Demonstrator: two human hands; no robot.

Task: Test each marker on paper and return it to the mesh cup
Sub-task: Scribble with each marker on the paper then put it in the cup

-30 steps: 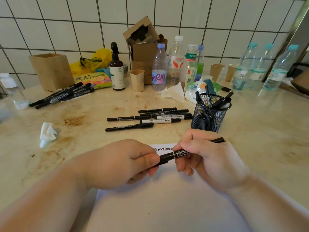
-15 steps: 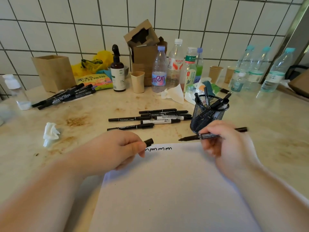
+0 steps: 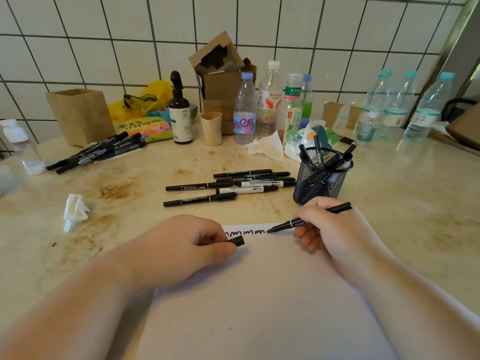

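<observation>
A white sheet of paper [image 3: 259, 294] lies in front of me with a row of black squiggles [image 3: 245, 232] along its far edge. My right hand [image 3: 330, 229] grips a black marker [image 3: 291, 224]; its bare tip touches the paper at the right end of the squiggles. My left hand [image 3: 181, 248] rests on the paper's left part and pinches the marker's black cap [image 3: 237, 241]. Just beyond my right hand stands the black mesh cup [image 3: 320, 183] with several markers in it. Several more black markers [image 3: 233, 187] lie in a loose row on the counter beyond the paper.
Another bunch of markers [image 3: 98, 153] lies at the back left by a brown paper box [image 3: 80, 116]. Bottles [image 3: 244, 110], paper cups [image 3: 211, 128], a cardboard box [image 3: 220, 81] and tissue [image 3: 267, 146] crowd the back by the tiled wall. A crumpled tissue [image 3: 75, 211] lies left.
The two hands pulled the cap off the marker. My left hand kept the cap while my right hand brought the marker's tip down to the paper beside the squiggles.
</observation>
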